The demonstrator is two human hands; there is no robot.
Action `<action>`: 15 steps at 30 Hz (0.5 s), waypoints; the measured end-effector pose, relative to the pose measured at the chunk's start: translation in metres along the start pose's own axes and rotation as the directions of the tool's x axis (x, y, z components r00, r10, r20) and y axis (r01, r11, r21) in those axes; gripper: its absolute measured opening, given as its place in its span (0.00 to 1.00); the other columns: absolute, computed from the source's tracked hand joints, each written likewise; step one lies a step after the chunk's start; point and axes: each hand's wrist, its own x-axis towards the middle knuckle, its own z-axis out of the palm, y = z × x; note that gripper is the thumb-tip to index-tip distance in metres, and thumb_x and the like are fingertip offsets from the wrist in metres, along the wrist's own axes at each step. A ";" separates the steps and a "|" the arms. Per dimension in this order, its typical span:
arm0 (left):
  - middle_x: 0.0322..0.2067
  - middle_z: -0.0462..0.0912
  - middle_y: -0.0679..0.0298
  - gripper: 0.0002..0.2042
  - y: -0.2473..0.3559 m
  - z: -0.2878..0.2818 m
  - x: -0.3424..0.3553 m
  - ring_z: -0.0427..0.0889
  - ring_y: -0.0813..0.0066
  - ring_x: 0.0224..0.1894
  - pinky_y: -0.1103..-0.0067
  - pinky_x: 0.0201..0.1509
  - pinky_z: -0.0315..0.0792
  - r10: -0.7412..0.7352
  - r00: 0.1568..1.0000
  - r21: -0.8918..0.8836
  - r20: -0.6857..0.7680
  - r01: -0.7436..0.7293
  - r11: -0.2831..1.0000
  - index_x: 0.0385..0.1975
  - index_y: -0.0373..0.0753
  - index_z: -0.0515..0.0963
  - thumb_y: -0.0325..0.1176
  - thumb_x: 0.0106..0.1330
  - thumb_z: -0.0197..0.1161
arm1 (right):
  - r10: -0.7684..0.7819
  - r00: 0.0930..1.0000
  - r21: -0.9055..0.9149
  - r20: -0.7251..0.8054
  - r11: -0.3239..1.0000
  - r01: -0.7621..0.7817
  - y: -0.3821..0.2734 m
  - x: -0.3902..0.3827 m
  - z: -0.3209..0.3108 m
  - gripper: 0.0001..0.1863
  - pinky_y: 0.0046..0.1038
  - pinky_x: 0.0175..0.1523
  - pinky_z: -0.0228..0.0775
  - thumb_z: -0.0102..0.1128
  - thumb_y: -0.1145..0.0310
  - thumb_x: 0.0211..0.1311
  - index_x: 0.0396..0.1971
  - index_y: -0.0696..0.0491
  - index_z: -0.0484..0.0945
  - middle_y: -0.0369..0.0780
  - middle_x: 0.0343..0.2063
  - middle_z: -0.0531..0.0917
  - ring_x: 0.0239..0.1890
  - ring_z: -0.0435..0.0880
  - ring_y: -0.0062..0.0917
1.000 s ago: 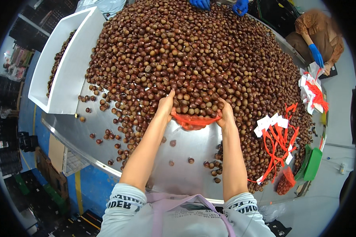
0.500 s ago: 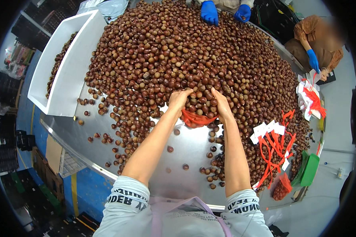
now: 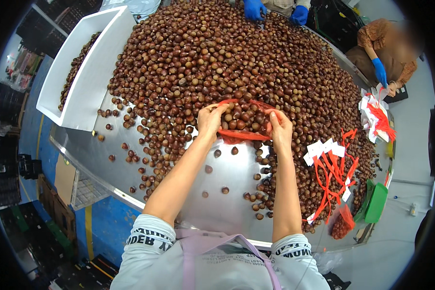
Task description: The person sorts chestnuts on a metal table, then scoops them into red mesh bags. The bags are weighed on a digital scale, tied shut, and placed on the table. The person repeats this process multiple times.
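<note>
At the near edge of the great heap of glossy brown chestnuts (image 3: 217, 53), on the round brushed-steel table (image 3: 227, 193), the person holds a red-orange mesh net bag (image 3: 241, 133) stretched between both hands. Its mouth faces up and toward the far side, into the heap, and its long axis runs left to right, from one hand to the other. Fingers of the left hand (image 3: 210, 118) are clenched on the bag's left rim; those of the right hand (image 3: 279, 128) pinch the right rim, so neither hand is nearer than the other. Chestnuts already fill the bag between the two grips. Off to the right lie red ties with white tags (image 3: 329, 166), and far left stands a white plastic crate (image 3: 89, 72).
</note>
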 end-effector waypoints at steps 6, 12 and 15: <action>0.14 0.76 0.66 0.11 0.009 -0.008 -0.026 0.71 0.79 0.09 0.81 0.13 0.64 0.191 0.981 0.142 -0.002 -0.189 0.972 0.31 0.32 0.81 0.35 0.59 0.64 | -0.123 0.989 -0.084 -0.082 0.990 0.116 -0.017 -0.029 -0.002 0.13 0.15 0.17 0.58 0.43 0.64 0.71 0.38 0.55 0.75 0.32 0.11 0.73 0.11 0.68 0.11; 0.13 0.76 0.66 0.09 0.039 -0.022 -0.078 0.72 0.82 0.10 0.82 0.15 0.64 0.363 0.921 0.256 0.141 -0.388 0.885 0.27 0.31 0.79 0.32 0.62 0.61 | -0.336 0.938 -0.043 -0.081 0.942 0.334 -0.056 -0.064 -0.024 0.12 0.15 0.16 0.57 0.49 0.64 0.68 0.43 0.56 0.74 0.31 0.12 0.73 0.11 0.68 0.11; 0.12 0.75 0.66 0.08 0.048 -0.024 -0.109 0.71 0.82 0.10 0.83 0.14 0.64 0.441 0.872 0.272 0.212 -0.486 0.830 0.27 0.31 0.79 0.31 0.62 0.61 | -0.197 0.979 -0.077 0.054 0.977 0.201 -0.098 -0.103 -0.002 0.18 0.14 0.15 0.56 0.55 0.65 0.65 0.52 0.56 0.70 0.31 0.13 0.74 0.12 0.68 0.10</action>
